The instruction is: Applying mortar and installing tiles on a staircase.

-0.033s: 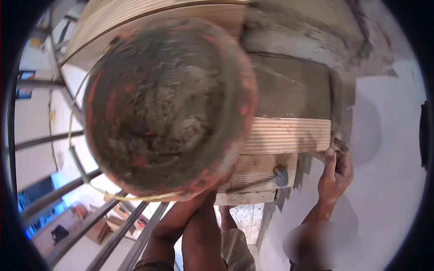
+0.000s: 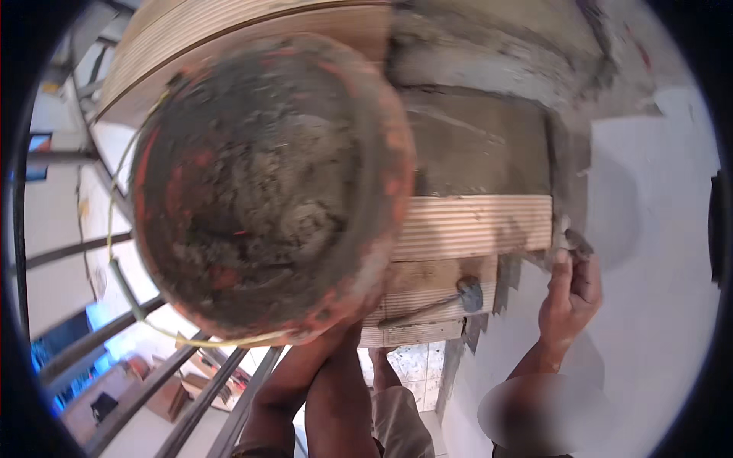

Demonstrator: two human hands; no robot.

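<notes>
A round, orange-red bucket [image 2: 382,284] with grey mortar [image 2: 275,175] inside fills the left and middle of the view, close to me. Its thin wire handle, fitted with a grey-green grip [image 2: 126,288], hangs along the left side. My left hand is hidden, probably behind the bucket, where dark bare limbs rise from the lower edge. At the right, my right hand [image 2: 569,301] is closed, thumb and fingers pinching a small mortar-coated piece [image 2: 578,242]. It is just beside the end of a ribbed beige tile [image 2: 481,225] on a stair step, close to the white wall.
A mallet [image 2: 467,296] with a grey head lies on a lower step. Wet-looking mortar [image 2: 481,145] covers the surface beyond the ribbed tile. Dark metal railing bars [image 2: 183,374] run down the left, above a lower floor with boxes. The white wall [image 2: 641,290] borders the right.
The bucket and steps sit slightly farther left in the picture. My right hand has moved a little to the right, away from the tile's end, still pinching the small piece.
</notes>
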